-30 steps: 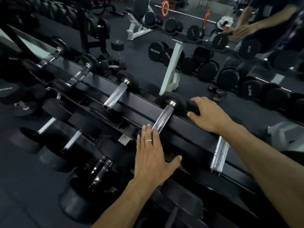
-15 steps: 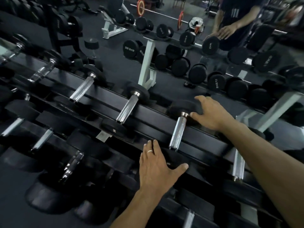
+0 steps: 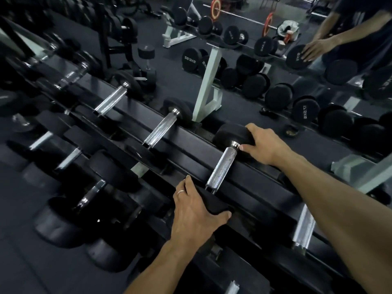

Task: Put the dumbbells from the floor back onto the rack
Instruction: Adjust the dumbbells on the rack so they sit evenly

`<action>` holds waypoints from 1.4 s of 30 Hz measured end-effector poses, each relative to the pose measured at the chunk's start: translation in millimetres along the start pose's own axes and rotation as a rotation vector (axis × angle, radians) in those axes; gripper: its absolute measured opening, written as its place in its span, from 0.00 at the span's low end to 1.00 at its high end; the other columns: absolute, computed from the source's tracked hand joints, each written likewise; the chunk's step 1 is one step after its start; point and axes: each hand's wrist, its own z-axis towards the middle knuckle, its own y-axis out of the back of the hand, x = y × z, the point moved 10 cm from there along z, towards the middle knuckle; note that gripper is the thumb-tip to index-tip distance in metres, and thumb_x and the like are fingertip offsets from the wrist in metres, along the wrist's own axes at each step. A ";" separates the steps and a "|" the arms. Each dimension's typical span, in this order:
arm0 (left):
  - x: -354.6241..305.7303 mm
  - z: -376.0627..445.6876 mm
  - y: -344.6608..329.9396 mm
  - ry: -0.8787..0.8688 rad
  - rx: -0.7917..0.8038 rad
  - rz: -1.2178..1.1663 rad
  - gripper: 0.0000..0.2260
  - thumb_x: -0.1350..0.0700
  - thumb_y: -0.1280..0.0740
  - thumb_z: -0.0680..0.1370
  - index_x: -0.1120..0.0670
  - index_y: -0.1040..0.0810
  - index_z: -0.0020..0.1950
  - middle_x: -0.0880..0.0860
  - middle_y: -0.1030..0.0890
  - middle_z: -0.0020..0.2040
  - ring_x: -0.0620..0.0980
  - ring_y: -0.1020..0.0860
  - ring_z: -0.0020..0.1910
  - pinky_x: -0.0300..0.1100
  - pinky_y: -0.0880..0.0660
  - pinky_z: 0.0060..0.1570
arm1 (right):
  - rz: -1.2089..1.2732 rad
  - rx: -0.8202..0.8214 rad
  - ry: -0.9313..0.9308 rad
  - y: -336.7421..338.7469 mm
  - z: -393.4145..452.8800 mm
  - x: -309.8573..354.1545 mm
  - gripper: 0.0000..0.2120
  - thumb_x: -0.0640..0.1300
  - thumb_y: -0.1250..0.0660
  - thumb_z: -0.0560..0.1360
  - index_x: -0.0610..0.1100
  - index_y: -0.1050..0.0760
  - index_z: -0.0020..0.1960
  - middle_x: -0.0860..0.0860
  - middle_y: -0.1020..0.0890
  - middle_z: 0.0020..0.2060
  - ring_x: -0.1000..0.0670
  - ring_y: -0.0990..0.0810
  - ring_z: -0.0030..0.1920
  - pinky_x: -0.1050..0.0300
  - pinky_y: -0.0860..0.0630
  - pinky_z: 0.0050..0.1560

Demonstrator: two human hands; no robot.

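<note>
A black dumbbell with a chrome handle [image 3: 222, 168] lies across the top tier of the black rack [image 3: 191, 134]. My left hand [image 3: 195, 213] is curled over its near rubber head, thumb wrapped around the right side. My right hand [image 3: 265, 145] covers the far head, with the thumb by the handle's collar. Both hands touch the dumbbell as it rests on the rails.
More dumbbells sit on the same tier, to the left [image 3: 162, 128] and to the right [image 3: 304, 225]. Larger ones fill the lower tier [image 3: 91, 194]. A mirror behind the rack reflects a white rack frame [image 3: 209, 88] and a person's arm [image 3: 318, 47].
My left hand slid from beside the chrome handle down onto the near head and curled around it. My right hand stayed on the far head. The view shifted.
</note>
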 end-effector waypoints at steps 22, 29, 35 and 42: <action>-66.9 -61.7 5.8 -0.253 -0.133 0.275 0.45 0.34 0.36 0.73 0.57 0.52 0.79 0.57 0.56 0.80 0.52 0.66 0.77 0.49 0.63 0.76 | -0.136 -0.035 0.022 30.4 -96.8 -30.5 0.30 0.52 0.33 0.77 0.45 0.38 0.75 0.42 0.28 0.65 0.40 0.27 0.63 0.46 0.28 0.63; -79.1 -113.3 -44.2 -0.317 0.021 0.195 0.45 0.33 0.38 0.74 0.58 0.54 0.79 0.56 0.55 0.80 0.50 0.63 0.78 0.45 0.63 0.75 | -0.123 -0.106 -0.100 51.8 -158.8 -85.8 0.29 0.50 0.34 0.78 0.43 0.39 0.75 0.41 0.30 0.68 0.39 0.30 0.67 0.47 0.31 0.65; -80.3 -133.1 -93.4 -0.216 0.122 0.206 0.51 0.31 0.35 0.70 0.57 0.57 0.79 0.57 0.54 0.80 0.52 0.60 0.79 0.48 0.57 0.77 | -0.102 -0.112 -0.174 54.6 -174.7 -133.9 0.30 0.50 0.34 0.78 0.42 0.39 0.75 0.40 0.31 0.69 0.38 0.30 0.68 0.48 0.32 0.66; -84.6 -129.0 -144.7 -0.076 0.098 0.094 0.60 0.37 0.24 0.65 0.56 0.63 0.78 0.54 0.56 0.80 0.51 0.59 0.79 0.46 0.51 0.77 | -0.165 0.016 -0.058 39.5 -139.7 -152.3 0.37 0.51 0.29 0.75 0.42 0.43 0.77 0.39 0.31 0.70 0.38 0.31 0.69 0.47 0.31 0.67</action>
